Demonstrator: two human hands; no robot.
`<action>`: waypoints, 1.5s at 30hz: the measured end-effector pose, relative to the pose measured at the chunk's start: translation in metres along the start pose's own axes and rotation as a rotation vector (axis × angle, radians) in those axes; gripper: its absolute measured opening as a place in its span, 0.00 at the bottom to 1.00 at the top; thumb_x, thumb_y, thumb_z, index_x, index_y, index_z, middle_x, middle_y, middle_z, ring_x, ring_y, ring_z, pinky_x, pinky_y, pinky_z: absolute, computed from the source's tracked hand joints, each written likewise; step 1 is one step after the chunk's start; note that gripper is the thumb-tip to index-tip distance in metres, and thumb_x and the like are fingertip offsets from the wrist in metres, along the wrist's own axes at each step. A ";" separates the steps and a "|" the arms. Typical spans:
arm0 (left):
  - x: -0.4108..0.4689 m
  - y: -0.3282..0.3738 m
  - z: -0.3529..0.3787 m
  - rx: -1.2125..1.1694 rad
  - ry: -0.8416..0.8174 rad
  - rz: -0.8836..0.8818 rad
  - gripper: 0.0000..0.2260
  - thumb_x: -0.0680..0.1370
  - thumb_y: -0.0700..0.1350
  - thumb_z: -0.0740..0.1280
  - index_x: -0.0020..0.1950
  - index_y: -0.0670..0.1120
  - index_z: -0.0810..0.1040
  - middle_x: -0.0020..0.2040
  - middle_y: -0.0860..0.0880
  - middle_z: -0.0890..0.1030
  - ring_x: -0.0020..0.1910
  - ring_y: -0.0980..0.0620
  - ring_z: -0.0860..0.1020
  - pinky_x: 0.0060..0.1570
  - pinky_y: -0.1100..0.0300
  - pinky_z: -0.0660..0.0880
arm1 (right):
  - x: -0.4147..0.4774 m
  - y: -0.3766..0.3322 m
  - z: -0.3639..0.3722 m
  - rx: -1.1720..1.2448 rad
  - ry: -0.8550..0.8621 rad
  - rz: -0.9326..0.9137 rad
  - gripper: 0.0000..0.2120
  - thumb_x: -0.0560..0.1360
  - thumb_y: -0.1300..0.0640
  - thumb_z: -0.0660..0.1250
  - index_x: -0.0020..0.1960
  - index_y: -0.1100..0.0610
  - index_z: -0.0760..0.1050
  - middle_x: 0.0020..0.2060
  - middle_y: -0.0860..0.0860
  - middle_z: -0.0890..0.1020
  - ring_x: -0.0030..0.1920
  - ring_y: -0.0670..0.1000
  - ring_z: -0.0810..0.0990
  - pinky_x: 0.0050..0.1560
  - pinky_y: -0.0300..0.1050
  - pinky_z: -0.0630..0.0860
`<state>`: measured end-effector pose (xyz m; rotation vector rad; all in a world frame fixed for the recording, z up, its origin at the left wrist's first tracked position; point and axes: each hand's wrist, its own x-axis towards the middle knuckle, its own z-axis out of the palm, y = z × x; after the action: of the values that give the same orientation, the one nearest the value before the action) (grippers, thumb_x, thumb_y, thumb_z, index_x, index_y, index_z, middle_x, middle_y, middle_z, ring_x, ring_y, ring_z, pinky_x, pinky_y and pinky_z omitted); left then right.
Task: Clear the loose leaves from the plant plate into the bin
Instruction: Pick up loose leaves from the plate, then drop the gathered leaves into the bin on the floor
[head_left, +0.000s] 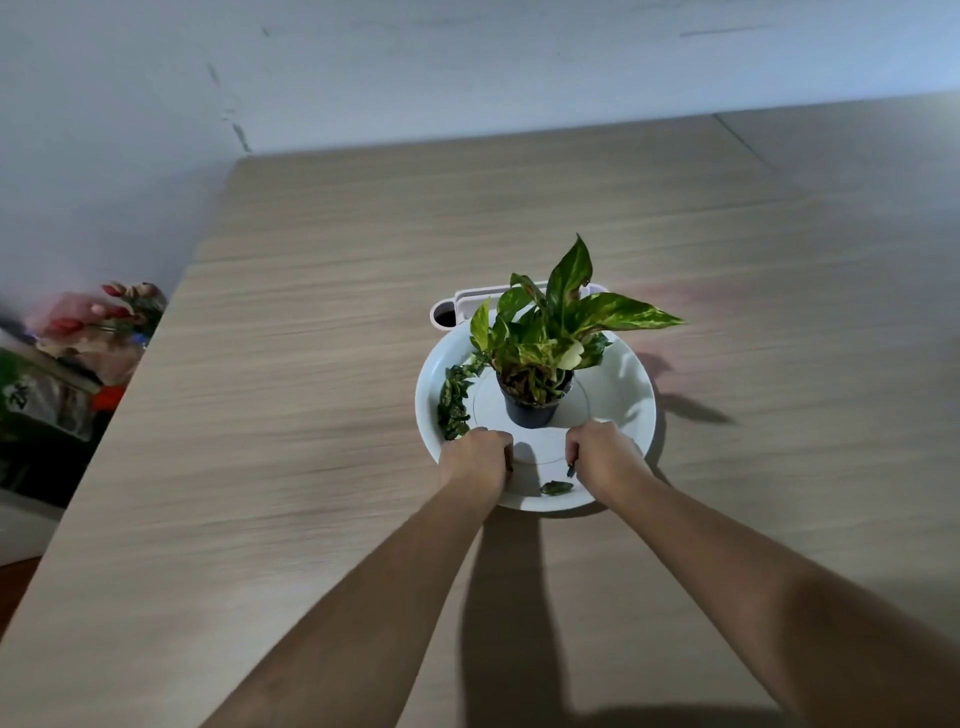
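Note:
A round white plate (628, 384) lies on the wooden table with a potted green-and-yellow plant (540, 358) standing in its middle. Several loose leaves (453, 402) lie in a curved row along the plate's left rim. One more leaf (556, 487) lies at the near rim. My left hand (475, 457) rests curled on the plate's near left edge, just below the row of leaves. My right hand (602, 452) is curled at the near right, with a small dark green leaf tip showing under its fingers. A small white bin (452, 312) stands just behind the plate.
The wooden table (337, 312) reaches to a pale wall at the back. Its left edge runs diagonally; beyond it, on the floor side, sit red flowers (117, 306) and bags. A seam crosses the table at the far right.

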<state>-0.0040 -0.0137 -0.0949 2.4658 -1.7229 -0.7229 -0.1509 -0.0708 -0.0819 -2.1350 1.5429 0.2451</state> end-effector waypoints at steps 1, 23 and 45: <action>0.000 0.000 -0.001 -0.017 -0.017 0.015 0.11 0.74 0.35 0.61 0.49 0.46 0.80 0.54 0.43 0.80 0.53 0.41 0.79 0.50 0.52 0.74 | 0.000 0.001 -0.002 0.017 -0.002 -0.001 0.14 0.72 0.71 0.60 0.47 0.58 0.81 0.48 0.54 0.81 0.49 0.58 0.82 0.51 0.46 0.78; 0.002 -0.001 -0.019 -0.014 -0.122 0.063 0.11 0.70 0.31 0.63 0.45 0.39 0.83 0.51 0.38 0.83 0.52 0.39 0.80 0.48 0.55 0.76 | 0.001 0.000 -0.008 -0.014 -0.052 -0.088 0.12 0.74 0.68 0.63 0.48 0.59 0.84 0.50 0.52 0.85 0.49 0.53 0.82 0.52 0.44 0.80; -0.069 0.110 -0.014 -0.497 0.092 0.212 0.05 0.68 0.32 0.70 0.38 0.39 0.83 0.36 0.42 0.84 0.35 0.52 0.78 0.39 0.55 0.80 | -0.084 0.110 -0.055 0.506 0.393 0.014 0.06 0.67 0.70 0.71 0.36 0.61 0.84 0.29 0.51 0.80 0.30 0.47 0.77 0.34 0.31 0.71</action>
<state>-0.1136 0.0031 -0.0253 1.9252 -1.5128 -0.8704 -0.2901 -0.0534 -0.0301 -1.8280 1.6100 -0.5387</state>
